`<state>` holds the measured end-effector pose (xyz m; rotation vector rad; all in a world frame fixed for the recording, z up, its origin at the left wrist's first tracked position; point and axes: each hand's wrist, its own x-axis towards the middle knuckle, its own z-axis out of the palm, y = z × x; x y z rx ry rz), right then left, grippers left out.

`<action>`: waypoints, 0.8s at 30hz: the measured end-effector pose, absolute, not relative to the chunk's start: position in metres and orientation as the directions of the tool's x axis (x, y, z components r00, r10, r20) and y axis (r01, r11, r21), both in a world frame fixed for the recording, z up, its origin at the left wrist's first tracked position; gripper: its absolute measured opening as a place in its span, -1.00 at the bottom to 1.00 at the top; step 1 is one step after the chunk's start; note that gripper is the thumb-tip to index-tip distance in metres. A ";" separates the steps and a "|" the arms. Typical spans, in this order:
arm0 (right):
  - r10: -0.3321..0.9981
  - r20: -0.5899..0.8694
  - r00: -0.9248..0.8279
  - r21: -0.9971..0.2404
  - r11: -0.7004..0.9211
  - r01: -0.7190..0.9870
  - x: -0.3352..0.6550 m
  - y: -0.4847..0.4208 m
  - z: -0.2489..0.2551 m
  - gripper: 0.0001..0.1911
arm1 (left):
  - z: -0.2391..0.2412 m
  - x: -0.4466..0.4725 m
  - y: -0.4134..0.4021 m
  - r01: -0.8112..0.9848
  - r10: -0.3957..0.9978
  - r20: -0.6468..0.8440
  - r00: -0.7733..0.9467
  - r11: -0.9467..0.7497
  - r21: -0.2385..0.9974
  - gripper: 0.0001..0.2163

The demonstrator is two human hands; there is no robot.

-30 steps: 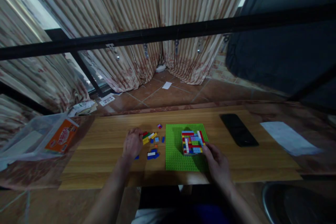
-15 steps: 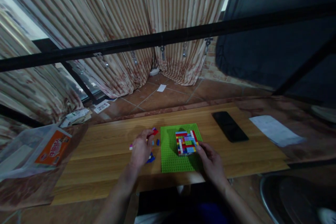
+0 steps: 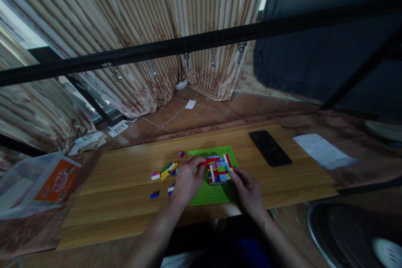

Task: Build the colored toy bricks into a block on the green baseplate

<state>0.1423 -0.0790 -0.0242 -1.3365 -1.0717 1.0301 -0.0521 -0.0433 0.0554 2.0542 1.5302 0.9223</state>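
While the left hand [image 3: 187, 176] pinches a red brick [image 3: 206, 162], the right hand [image 3: 248, 186] touches the lower-centre block structure [image 3: 220, 173], grip unclear.

Head cam — fwd & down, over table [image 3: 119, 184].

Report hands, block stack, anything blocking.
Left hand gripping red brick at block stack. Right hand touching stack's side. Stack on green board; phone at right, not blocking.

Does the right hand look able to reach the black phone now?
Probably yes: nothing visible stands between the right hand and the phone, though that hand appears to touch the brick block.
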 end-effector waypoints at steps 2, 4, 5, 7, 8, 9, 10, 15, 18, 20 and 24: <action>0.977 0.006 0.211 -0.999 -0.005 0.050 0.143 -0.079 -0.024 -0.60 | 0.053 -0.049 -0.050 0.681 0.957 0.268 0.114 -0.272 0.680 -0.83; 0.978 0.012 0.206 -0.998 -0.001 0.063 0.143 -0.079 -0.024 -0.59 | 0.049 -0.046 -0.059 0.686 0.960 0.274 0.048 -0.232 0.690 -0.83; 0.978 0.015 0.208 -0.998 0.001 0.067 0.143 -0.079 -0.023 -0.59 | 0.047 -0.044 -0.063 0.686 0.961 0.277 0.021 -0.215 0.695 -0.82; 0.976 0.016 0.218 -0.998 0.002 0.062 0.142 -0.080 -0.022 -0.57 | 0.043 -0.039 -0.070 0.685 0.959 0.283 -0.019 -0.194 0.702 -0.81; 0.975 0.015 0.223 -0.998 0.003 0.058 0.142 -0.080 -0.022 -0.56 | 0.042 -0.036 -0.072 0.682 0.957 0.288 -0.034 -0.188 0.706 -0.80; 0.975 0.015 0.223 -0.998 0.003 0.055 0.142 -0.080 -0.022 -0.56 | 0.040 -0.033 -0.074 0.678 0.956 0.290 -0.045 -0.184 0.712 -0.80; 0.974 0.016 0.224 -0.998 0.004 0.055 0.142 -0.080 -0.022 -0.56 | 0.039 -0.031 -0.075 0.670 0.956 0.290 -0.052 -0.182 0.720 -0.79; 0.973 0.029 0.227 -0.996 0.010 0.086 0.143 -0.079 -0.023 -0.55 | 0.038 -0.023 -0.076 0.592 0.965 0.263 -0.019 -0.201 0.781 -0.77; 0.975 0.029 0.221 -0.996 0.010 0.086 0.143 -0.079 -0.023 -0.55 | 0.036 -0.023 -0.075 0.531 0.972 0.236 0.009 -0.204 0.823 -0.77; 0.976 0.032 0.217 -0.996 0.014 0.084 0.143 -0.079 -0.022 -0.55 | 0.034 -0.025 -0.075 0.494 0.977 0.215 0.017 -0.195 0.847 -0.75; 0.977 0.037 0.209 -0.996 0.020 0.086 0.142 -0.080 -0.020 -0.56 | 0.031 -0.028 -0.076 0.425 0.982 0.189 0.026 -0.182 0.887 -0.73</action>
